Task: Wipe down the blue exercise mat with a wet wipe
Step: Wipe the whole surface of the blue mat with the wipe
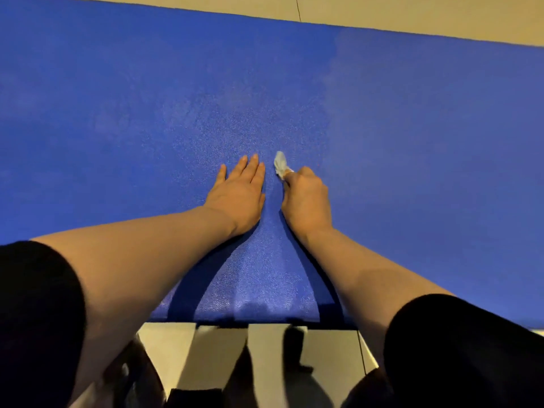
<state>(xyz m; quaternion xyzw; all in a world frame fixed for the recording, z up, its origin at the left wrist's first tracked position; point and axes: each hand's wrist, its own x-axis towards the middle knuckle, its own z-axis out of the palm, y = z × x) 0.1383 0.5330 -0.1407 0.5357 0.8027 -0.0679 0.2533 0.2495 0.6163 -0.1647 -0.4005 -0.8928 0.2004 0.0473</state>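
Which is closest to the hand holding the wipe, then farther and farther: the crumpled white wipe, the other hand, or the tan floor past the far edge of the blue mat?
From the right hand, in the head view:
1. Crumpled white wet wipe: pinched in its fingers, sticking out in front.
2. Left hand: flat on the blue exercise mat, just beside.
3. Tan floor: beyond the mat's far edge.
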